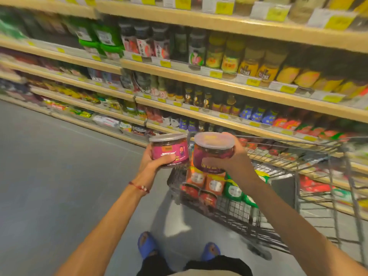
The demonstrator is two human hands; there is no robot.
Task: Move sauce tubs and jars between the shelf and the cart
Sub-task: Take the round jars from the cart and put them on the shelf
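My left hand (153,161) grips a sauce tub with a magenta label and clear lid (169,149), held upright above the cart's front end. My right hand (237,159) grips a second, matching tub (214,149), tilted slightly toward me, right beside the first. Both tubs hover over the wire cart (294,156), which stands at the right along the shelf (219,80). Inside the cart lie more jars with orange and red labels (205,186) and green-and-white packs (235,190).
The wooden shelf rows run from far left to right, packed with bottles, jars and yellow price tags. Grey floor (59,176) stretches to the left of the cart. My feet in blue slippers (147,244) stand just behind the cart.
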